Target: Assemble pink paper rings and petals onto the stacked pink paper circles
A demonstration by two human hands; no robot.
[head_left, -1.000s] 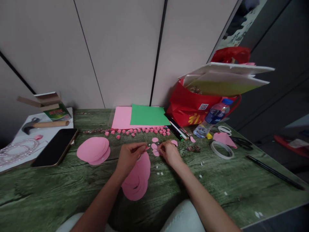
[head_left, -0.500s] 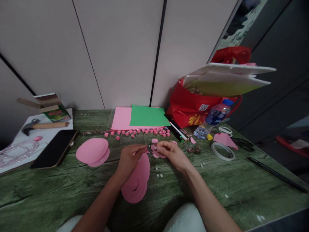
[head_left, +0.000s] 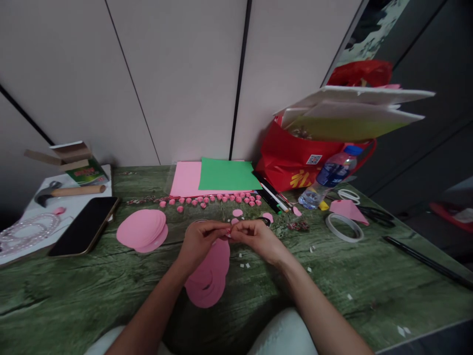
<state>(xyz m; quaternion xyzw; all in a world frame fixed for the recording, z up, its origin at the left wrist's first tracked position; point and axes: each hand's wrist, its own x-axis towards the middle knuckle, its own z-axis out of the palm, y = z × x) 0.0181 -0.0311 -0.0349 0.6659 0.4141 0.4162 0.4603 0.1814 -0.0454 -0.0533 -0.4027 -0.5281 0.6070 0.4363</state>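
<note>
My left hand (head_left: 199,245) and my right hand (head_left: 258,237) meet fingertip to fingertip, both pinched on one small pink paper flower (head_left: 228,231), mostly covered by the fingers. Beneath my left hand lie overlapping pink paper spirals (head_left: 207,291). Small pink paper discs (head_left: 237,213) rest just behind my fingertips. Several small rolled pink paper flowers (head_left: 225,197) form a loose row farther back. To the left sits a stack of pink paper circles (head_left: 140,228). Tiny white squares (head_left: 242,265) are scattered before my right hand.
Left are a phone (head_left: 84,227), a hammer (head_left: 70,191) and bead strings (head_left: 29,231). Green paper (head_left: 229,175) lies at the back. On the right stand a red bag (head_left: 284,160) and a water bottle (head_left: 328,177), with a tape roll (head_left: 344,228) and scissors (head_left: 377,216) nearby.
My hands were slightly apart; my right hand has moved left, and its fingertips now touch those of my left hand at the small pink flower. The view has shifted slightly.
</note>
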